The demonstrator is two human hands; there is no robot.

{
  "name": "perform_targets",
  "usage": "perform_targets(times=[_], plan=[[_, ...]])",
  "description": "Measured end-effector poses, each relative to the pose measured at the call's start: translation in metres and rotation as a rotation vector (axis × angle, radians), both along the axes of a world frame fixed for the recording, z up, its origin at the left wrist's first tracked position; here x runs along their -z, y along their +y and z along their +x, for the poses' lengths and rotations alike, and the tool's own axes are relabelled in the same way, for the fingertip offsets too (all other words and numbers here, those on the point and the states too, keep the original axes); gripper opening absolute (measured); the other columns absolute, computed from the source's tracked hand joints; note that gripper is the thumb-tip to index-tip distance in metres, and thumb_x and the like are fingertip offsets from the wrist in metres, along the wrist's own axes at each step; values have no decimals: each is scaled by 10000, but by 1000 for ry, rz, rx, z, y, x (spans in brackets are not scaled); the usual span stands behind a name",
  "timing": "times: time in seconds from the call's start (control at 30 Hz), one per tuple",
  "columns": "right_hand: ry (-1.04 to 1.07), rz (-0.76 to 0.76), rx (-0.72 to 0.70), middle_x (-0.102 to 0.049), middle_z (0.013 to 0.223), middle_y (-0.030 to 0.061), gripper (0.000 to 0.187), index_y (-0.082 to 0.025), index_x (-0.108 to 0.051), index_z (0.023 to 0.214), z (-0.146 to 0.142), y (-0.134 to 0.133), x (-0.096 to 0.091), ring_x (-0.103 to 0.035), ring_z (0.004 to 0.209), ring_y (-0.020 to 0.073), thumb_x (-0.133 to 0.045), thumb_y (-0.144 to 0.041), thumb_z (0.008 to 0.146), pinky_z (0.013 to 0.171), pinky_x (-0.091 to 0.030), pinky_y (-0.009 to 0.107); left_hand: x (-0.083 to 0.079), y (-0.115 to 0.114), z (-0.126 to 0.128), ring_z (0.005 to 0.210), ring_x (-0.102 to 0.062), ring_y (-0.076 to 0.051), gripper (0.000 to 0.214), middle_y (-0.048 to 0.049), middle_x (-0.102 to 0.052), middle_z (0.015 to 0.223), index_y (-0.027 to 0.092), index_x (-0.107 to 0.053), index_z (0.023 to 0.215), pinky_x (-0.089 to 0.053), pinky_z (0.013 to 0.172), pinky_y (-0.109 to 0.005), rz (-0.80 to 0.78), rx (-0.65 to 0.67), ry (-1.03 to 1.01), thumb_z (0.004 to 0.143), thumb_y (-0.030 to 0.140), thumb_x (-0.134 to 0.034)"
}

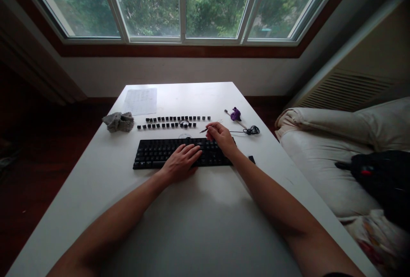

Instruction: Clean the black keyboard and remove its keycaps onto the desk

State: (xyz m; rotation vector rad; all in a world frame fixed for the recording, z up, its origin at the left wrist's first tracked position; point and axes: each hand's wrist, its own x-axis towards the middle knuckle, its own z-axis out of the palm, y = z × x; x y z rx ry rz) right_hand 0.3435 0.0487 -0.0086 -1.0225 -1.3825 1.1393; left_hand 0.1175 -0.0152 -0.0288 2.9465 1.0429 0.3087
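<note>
A black keyboard (156,151) lies on the white table. My left hand (182,159) rests across its middle, fingers stretched out flat over the keys. Above the keyboard's right half, my right hand (221,138) pinches a slim tool with a dark, pointed tip (203,131); thin wire-like ends show behind the fingers. I cannot make out its exact kind. Behind the keyboard, loose black keycaps stand in two rows, a back row (176,119) and a front row (165,125). A clear round piece (185,136) lies near the keyboard's back edge, partly hidden.
A grey cloth (118,122) sits at the left, with a paper sheet (140,101) behind it. To the right lie a purple cloth-like item (235,114), a thin brush-like stick (226,112) and a coiled black cable (253,130). A sofa (320,170) stands beside the table.
</note>
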Motion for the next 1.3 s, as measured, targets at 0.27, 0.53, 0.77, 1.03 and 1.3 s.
perform_targets(times=[0.27,0.53,0.77,1.03,1.3], plan=[[-202,-31,16,-596,630,-22,248,-195,-598,947,0,3,3,-531,540,135,-412,-358,929,544,-424,245,0,2,0,1431,-396,-304,582,-99,-440,1571,196,-428,1503,-291,1185,-504,-6,9,-24,964,391,-532],[-452,-13,72,-646,671,-21,275,-209,-612,1002,-3,1,8,-598,598,154,-365,-308,932,618,-454,254,0,2,-1,1411,-417,-309,587,-108,-464,1551,209,-442,1495,-316,1165,-519,-9,18,-56,945,378,-556],[-658,46,218,-667,675,-1,217,-211,-635,977,-13,-3,2,-634,671,184,-437,-278,914,684,-444,269,1,1,1,1407,-425,-316,584,-105,-471,1545,214,-457,1484,-318,1163,-515,-11,10,-64,934,376,-566],[-606,-62,232,-686,666,-10,220,-211,-627,1038,-15,1,10,-632,603,164,-458,-280,914,626,-447,256,1,1,1,1397,-431,-319,583,-110,-483,1533,200,-470,1471,-327,1157,-518,-6,10,-78,922,367,-572],[-533,-123,162,-691,662,-10,198,-193,-629,990,-12,2,10,-606,495,129,-467,-269,904,525,-450,228,2,1,0,1387,-433,-318,590,-108,-486,1528,204,-474,1466,-329,1153,-515,-5,12,-91,909,362,-588]])
